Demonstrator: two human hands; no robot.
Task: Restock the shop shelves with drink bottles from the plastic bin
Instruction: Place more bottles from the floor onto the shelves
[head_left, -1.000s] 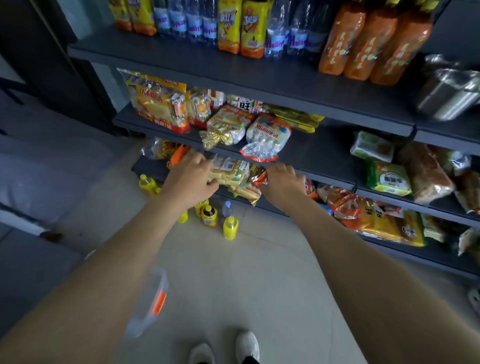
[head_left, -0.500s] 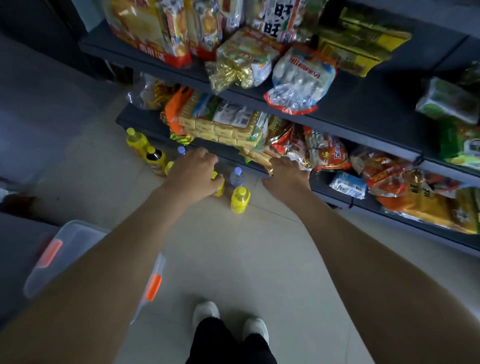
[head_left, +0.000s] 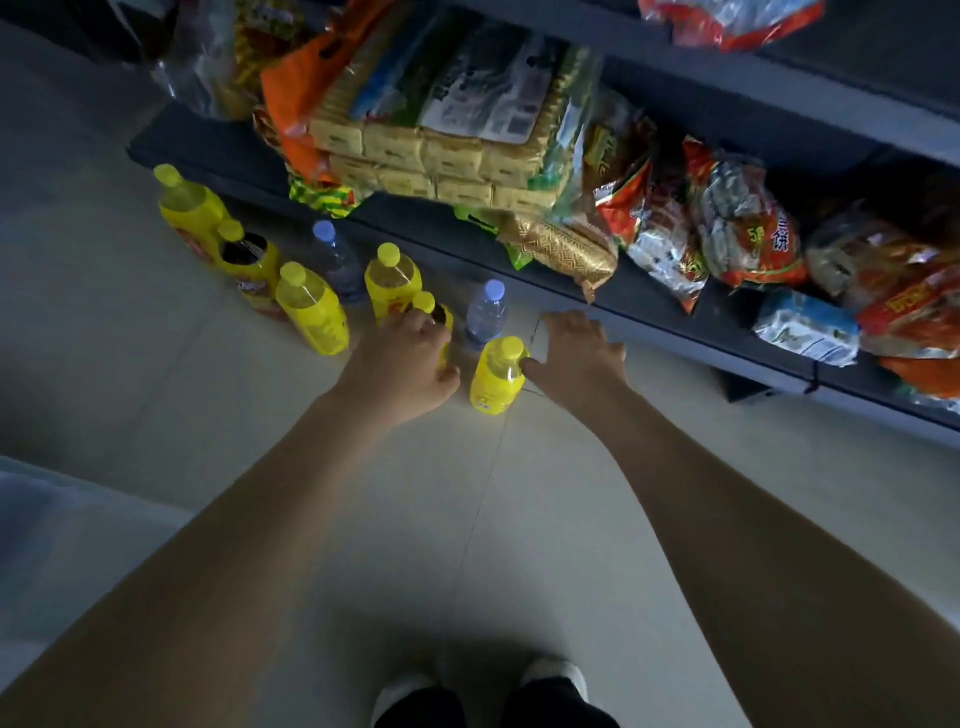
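Moved: left hand (head_left: 400, 358) and right hand (head_left: 579, 351) have dropped to the bottles (head_left: 311, 312) on the floor (head_left: 467, 519).
Left grasp: fingers curled round dark bottle (head_left: 440, 314).
Right grasp: released, fingers spread, thumb touching yellow bottle (head_left: 496, 379).
Bottles' place: upright on floor, just before bottom shelf (head_left: 208, 150).

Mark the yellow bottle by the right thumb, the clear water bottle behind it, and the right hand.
yellow bottle (head_left: 493, 382): head view, on its yellow body.
clear water bottle (head_left: 485, 314): head view, on its clear shoulder.
right hand (head_left: 576, 358): head view, on the back of the hand.
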